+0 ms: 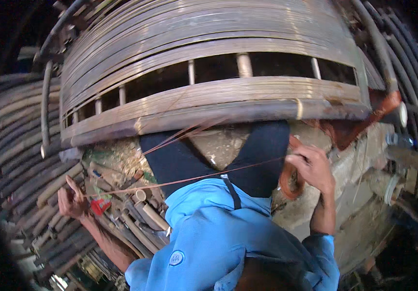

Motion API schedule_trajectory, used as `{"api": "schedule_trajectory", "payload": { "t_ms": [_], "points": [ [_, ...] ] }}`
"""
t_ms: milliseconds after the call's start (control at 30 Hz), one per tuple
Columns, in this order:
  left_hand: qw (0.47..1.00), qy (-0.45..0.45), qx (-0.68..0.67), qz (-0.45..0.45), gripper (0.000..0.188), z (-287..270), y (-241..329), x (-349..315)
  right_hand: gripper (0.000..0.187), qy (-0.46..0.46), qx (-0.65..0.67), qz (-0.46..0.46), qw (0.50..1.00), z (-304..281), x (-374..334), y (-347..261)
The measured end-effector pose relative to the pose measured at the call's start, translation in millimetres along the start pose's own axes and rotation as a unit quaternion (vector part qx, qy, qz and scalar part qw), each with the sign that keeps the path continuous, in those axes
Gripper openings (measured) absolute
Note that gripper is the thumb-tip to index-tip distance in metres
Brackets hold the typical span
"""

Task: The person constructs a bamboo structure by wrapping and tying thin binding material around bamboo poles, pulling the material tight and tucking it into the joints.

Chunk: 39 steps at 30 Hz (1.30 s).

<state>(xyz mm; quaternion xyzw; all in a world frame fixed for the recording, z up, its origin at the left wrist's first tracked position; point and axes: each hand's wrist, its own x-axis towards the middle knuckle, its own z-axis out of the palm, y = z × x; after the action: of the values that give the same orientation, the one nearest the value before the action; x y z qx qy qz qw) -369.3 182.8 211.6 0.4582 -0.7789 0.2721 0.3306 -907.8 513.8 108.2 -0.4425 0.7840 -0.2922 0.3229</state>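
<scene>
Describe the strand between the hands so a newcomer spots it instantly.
Below the slatted frame, find dark trousers. A thin reddish strand crosses lower than the other strands slanting over the left leg; it alone stretches from left hand to right hand.

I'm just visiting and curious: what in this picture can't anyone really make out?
All in the head view:
Which fingers of the right hand and left hand pinch the reddish-brown strand: blurred and too small.
The far side of the slatted bamboo frame: cut off by the upper edge.
What lies beneath the frame's open gap: lost in dark shadow.
Part of the reddish-brown coil: covered by the right hand.
</scene>
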Motion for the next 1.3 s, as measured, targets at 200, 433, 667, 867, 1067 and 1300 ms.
{"api": "schedule_trajectory", "payload": {
  "t_ms": [200,433,667,867,1067,1300],
  "points": [
    [0.823,-0.416,0.299,-0.244,0.041,-22,-158,-84,0.028,0.048,-0.18,0.172,0.967,-37,-32,118],
    [0.83,-0.486,-0.262,-0.073,0.052,139,190,24,0.058,0.376,-0.208,0.053,0.901,-62,69,109],
    [0.794,-0.234,-0.547,0.123,0.041,201,519,8,0.043,0.308,-0.259,0.16,0.901,-34,108,115],
    [0.735,-0.408,-0.541,-0.03,0.041,204,607,-19,0.04,0.368,0.013,-0.007,0.93,-55,113,187],
    [0.784,-0.402,-0.465,0.083,0.044,202,601,-12,0.04,0.242,0.587,-0.149,0.758,-60,132,115],
    [0.762,-0.408,-0.5,0.055,0.037,215,605,-23,0.031,0.103,0.712,-0.25,0.649,-72,128,143]
  ]
}}
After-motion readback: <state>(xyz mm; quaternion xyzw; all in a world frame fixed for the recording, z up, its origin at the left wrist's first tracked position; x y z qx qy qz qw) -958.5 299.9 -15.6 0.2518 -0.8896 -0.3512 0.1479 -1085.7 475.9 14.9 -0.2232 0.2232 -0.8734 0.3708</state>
